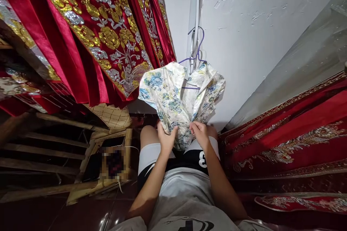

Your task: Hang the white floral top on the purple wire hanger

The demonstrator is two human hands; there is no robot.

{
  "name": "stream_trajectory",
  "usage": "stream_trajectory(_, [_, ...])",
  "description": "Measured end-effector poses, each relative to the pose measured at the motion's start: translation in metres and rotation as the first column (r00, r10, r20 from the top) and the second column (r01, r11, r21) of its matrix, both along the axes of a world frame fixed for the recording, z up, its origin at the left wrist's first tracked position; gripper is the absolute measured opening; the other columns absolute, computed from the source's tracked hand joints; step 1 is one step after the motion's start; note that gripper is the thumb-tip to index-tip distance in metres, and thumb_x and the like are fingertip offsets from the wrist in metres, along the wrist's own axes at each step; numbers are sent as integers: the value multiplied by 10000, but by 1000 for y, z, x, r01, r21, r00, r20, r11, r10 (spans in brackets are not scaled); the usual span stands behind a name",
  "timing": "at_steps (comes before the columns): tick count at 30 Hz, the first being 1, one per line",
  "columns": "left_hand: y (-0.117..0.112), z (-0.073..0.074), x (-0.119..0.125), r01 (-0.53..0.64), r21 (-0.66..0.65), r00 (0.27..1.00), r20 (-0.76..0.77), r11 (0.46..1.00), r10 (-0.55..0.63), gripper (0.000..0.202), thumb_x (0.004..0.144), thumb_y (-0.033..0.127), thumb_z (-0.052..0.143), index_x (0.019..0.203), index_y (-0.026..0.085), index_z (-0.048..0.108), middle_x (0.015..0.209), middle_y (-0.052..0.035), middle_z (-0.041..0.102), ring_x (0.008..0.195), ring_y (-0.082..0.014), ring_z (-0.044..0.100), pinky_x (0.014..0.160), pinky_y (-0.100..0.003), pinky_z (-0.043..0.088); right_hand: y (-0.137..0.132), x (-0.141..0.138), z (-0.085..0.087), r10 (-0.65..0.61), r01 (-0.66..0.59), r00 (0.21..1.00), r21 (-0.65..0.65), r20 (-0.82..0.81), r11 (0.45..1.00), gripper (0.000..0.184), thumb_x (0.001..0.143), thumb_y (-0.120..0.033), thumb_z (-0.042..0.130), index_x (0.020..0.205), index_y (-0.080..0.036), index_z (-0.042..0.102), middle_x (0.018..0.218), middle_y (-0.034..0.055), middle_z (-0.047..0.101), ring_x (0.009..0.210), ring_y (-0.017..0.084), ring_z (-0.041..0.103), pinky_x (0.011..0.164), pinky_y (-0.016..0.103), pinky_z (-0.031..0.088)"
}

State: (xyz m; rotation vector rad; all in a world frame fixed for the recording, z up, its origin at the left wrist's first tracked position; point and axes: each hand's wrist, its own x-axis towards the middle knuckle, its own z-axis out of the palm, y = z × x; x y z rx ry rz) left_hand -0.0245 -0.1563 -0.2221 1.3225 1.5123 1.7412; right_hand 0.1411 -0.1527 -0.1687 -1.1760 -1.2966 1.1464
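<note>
A white floral shirt (169, 99) with short sleeves, a collar and blue flowers hangs on a purple hanger (201, 45) against the wall. The front is partly unbuttoned, and the hanger's bar shows in the neck opening. My left hand (166, 139) grips the shirt's lower left side, thumb on the cloth and fingers partly hidden behind it. With fingers pinched together, my right hand (200, 133) holds the front edge below the neckline. Whether a button lies in that pinch is too small to tell. The hem hangs between my knees.
Red embroidered garments (108, 36) with gold and silver patterns hang at the left. More red beaded cloth (287, 140) is at the right, beneath clear plastic (303, 47). A wooden chair (92, 155) stands at my left, with a blurred-out item on it. A white pole (193, 11) runs down the wall.
</note>
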Motion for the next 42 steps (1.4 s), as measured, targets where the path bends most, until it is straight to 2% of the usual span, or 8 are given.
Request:
stream_trajectory(3, [-2,-3,11,-138,341,952,-213,930,219,586,780,306,788,1290,187,526,1343,-180,548,1305,-315,520,1102,-479,428,-8,-7,1,37,-42,997,-66,-73,997,340,817,-450,578,578,-214,520,494,-32,463,485,112,392,505,263,300])
stream_trajectory(9, [5,6,35,344,181,882,-400,921,-251,97,949,187,501,873,205,558,794,-22,576,762,-174,574,716,-283,467,-4,-10,23,99,-105,992,-74,-82,992,242,783,-351,582,608,-188,615,472,-12,553,420,93,378,449,247,286])
stream_trajectory(13, [8,6,37,462,86,800,-470,883,-373,145,957,175,471,829,204,533,787,-30,569,762,-173,569,708,-271,441,38,13,78,-89,71,967,-83,-240,994,236,784,-334,631,604,-191,581,462,-14,537,374,68,345,366,214,199])
stream_trajectory(18, [16,15,27,510,-146,577,-673,848,-463,150,940,142,439,841,209,529,845,-53,607,786,-199,596,699,-290,437,92,24,161,-27,48,928,46,-372,998,198,861,-221,632,681,-170,570,524,-24,561,370,30,379,338,157,205])
stream_trajectory(21, [23,34,18,507,-263,425,-752,821,-504,163,935,125,435,879,208,564,870,-65,643,790,-220,625,693,-313,461,96,18,183,-48,76,955,85,-294,993,237,896,-194,581,662,-168,563,503,-24,555,357,26,386,331,144,212])
stream_trajectory(27, [55,130,17,538,224,733,-601,812,-320,411,1068,323,400,1463,209,401,1155,-122,677,1005,-224,667,894,-378,530,75,13,172,-6,49,972,179,-236,983,250,906,-265,606,674,-172,602,504,-27,560,375,34,414,349,146,267])
stream_trajectory(32, [94,204,31,495,393,751,-642,775,-155,300,1072,342,419,1275,203,590,1081,-89,671,975,-201,649,884,-348,514,75,13,158,50,3,964,199,-260,980,277,866,-408,708,727,-183,624,539,-34,555,398,44,412,351,171,251])
stream_trajectory(42, [106,212,37,453,440,746,-663,775,-59,234,1056,310,458,947,172,612,932,-75,651,892,-187,620,827,-319,493,82,10,150,118,-52,926,189,-359,981,321,792,-458,805,772,-185,636,646,-32,589,451,35,443,405,179,329])
